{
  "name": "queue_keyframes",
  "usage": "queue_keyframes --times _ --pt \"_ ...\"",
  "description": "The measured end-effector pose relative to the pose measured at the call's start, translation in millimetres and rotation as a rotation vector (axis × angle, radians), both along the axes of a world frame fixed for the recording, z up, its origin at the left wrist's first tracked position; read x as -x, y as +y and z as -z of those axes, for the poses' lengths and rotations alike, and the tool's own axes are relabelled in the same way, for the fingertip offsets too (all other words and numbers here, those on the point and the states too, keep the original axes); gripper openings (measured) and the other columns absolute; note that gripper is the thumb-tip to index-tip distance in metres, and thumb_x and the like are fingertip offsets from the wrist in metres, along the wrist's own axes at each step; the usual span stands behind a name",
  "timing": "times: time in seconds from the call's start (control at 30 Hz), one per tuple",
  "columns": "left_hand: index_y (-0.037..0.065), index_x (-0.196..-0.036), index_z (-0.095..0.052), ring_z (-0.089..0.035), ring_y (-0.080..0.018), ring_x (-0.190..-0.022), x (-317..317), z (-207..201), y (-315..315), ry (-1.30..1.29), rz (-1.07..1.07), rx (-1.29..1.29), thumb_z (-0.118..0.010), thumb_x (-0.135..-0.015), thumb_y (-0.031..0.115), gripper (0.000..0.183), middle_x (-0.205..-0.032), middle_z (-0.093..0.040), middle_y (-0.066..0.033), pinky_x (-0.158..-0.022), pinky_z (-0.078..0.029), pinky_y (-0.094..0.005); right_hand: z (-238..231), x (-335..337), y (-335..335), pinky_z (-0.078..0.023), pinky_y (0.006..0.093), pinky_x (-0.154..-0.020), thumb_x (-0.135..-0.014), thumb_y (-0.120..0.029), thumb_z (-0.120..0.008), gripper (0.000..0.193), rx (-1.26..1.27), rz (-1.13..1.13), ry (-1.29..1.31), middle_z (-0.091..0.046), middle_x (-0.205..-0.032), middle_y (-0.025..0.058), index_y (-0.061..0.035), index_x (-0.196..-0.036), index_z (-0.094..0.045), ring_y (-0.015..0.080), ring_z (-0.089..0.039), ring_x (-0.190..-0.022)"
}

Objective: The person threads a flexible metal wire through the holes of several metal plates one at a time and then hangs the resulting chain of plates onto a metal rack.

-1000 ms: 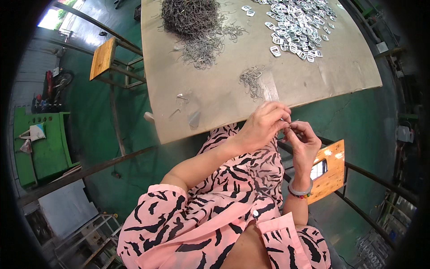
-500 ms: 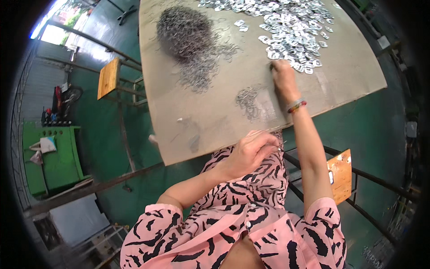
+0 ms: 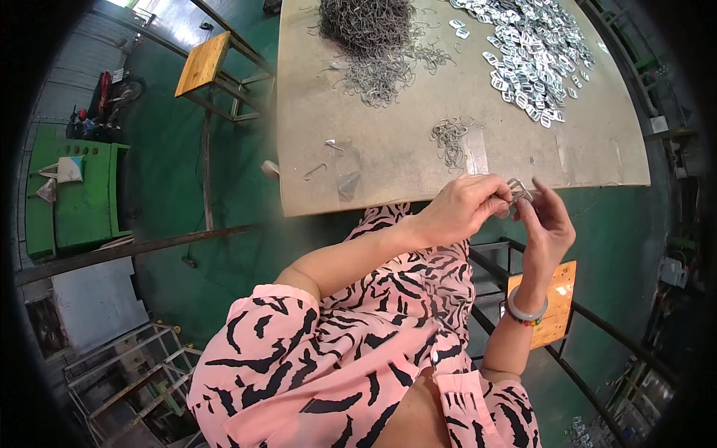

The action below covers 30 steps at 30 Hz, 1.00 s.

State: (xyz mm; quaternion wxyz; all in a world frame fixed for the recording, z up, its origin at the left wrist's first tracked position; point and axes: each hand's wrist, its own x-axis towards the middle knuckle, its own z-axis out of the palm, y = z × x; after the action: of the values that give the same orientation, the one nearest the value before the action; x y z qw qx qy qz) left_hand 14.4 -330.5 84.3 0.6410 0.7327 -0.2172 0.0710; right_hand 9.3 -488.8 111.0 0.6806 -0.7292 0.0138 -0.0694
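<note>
Both hands meet just off the table's near edge. A small shiny slotted metal buckle [image 3: 520, 190] shows between the fingertips. My right hand [image 3: 549, 231] pinches it between thumb and fingers, with one finger raised apart. Close against it, my left hand [image 3: 474, 205] is closed in a pinch; a thin wire hook seems to be in it, mostly hidden by the fingers. Beyond the hands lies a small cluster of bent wire hooks [image 3: 451, 142]. A wide pile of the same flat metal buckles [image 3: 532, 63] spreads over the far right of the table.
The brown-topped table [image 3: 388, 168] carries a big tangled heap of wire hooks [image 3: 366, 26] at its far left. Two loose hooks lie near its left corner. Wooden stools [image 3: 203, 63] stand left of the table and near my right elbow. A green machine [image 3: 75, 201] is farther left.
My right hand has come back from the edge of the buckle pile with a buckle and met my left hand. The view has shifted, and the left hand has moved right.
</note>
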Motion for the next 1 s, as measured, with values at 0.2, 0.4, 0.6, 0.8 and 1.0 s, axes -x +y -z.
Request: queue_keyframes --times 0.2,0.4,0.6,0.8,1.0 --pt "0.003 -0.086 -0.056 -0.059 -0.0265 -0.076 0.3 -6.4 -1.6 -0.062 -0.062 -0.059 -0.062 -0.081 0.008 0.009 -0.078 -0.062 -0.0087 -0.070 -0.043 -0.0353 -1.9 10.7 6.4 -0.050 0.0227 -0.059 -0.076 0.011 -0.062 0.022 -0.097 0.053 -0.080 -0.062 -0.086 0.0090 0.0055 -0.097 -0.064 0.0113 -0.059 -0.068" --pt "0.003 -0.092 -0.056 -0.059 -0.0270 -0.083 0.9 20.4 8.9 -0.182 -0.017 -0.218 -0.064 -0.080 0.013 0.018 -0.090 -0.063 -0.0076 -0.071 -0.045 -0.0369 7.1 12.6 8.2 -0.050 0.0234 -0.058 -0.076 0.015 -0.058 0.022 -0.271 0.085 -0.055 -0.062 -0.084 0.0111 0.0053 -0.095 -0.064 0.0147 -0.059 -0.064" --pt "0.004 -0.097 -0.067 -0.061 -0.0257 -0.080 -87.6 35.8 77.4 0.039 -0.483 -0.504 -0.066 -0.080 0.024 0.026 -0.086 -0.062 -0.0124 -0.072 -0.048 -0.0360 8.1 20.1 1.3 -0.048 0.0239 -0.054 -0.077 0.013 -0.058 0.018 -0.346 0.047 0.032 -0.060 -0.081 0.0106 0.0071 -0.093 -0.064 0.0162 -0.057 -0.063" --pt "0.002 -0.087 -0.067 -0.060 -0.0304 -0.086 -175.2 88.8 115.2 0.043 -0.577 -1.046 -0.061 -0.078 0.017 0.018 -0.086 -0.061 -0.0170 -0.074 -0.049 -0.0410 10.7 16.3 -2.9 -0.047 0.0238 -0.053 -0.076 0.014 -0.056 0.019 -0.287 0.003 0.047 -0.058 -0.079 0.0101 0.0059 -0.092 -0.064 0.0162 -0.057 -0.064" --pt "-0.002 -0.086 -0.062 -0.058 -0.0329 -0.089 -166.7 99.5 102.6 -0.085 -0.618 -1.116 -0.056 -0.077 0.007 0.014 -0.089 -0.059 -0.0194 -0.074 -0.048 -0.0442 14.2 18.7 -1.1 -0.048 0.0234 -0.054 -0.076 0.013 -0.057 0.018 -0.259 0.025 0.054 -0.060 -0.080 0.0104 0.0057 -0.092 -0.064 0.0152 -0.058 -0.064"
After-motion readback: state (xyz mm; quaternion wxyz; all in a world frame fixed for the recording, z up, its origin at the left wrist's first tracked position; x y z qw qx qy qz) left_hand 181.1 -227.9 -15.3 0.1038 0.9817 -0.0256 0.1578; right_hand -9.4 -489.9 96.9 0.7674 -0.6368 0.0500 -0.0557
